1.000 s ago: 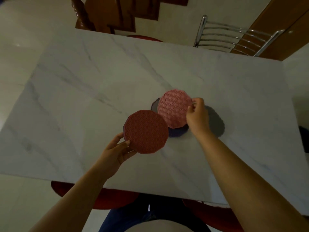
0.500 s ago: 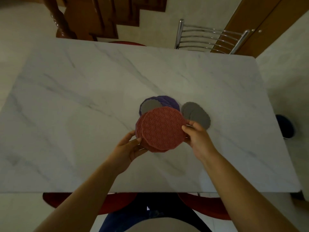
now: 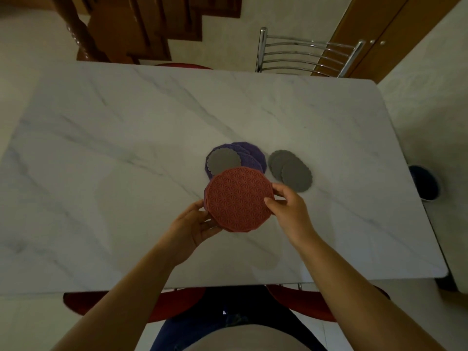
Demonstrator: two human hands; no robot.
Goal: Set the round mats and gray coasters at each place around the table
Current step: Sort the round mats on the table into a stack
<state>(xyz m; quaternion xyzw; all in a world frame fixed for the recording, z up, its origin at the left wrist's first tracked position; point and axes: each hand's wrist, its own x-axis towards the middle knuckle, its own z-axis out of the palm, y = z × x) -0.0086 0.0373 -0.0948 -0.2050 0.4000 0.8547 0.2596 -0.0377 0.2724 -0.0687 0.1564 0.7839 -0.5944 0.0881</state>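
So the marble table has everything bunched near its middle: the red mats are held at both sides, left hand gripping the near-left edge and right hand pinching the right edge. Just past them lie the purple mats with one gray coaster on top. A little coaster pile sits just to the right, apart from them.

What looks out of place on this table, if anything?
One gray coaster lies alone on the purple mats, apart from the other coasters, which sit fanned in a loose pile to the right. Nothing looks spilled or damaged. The left hand and right hand hold the red mats.
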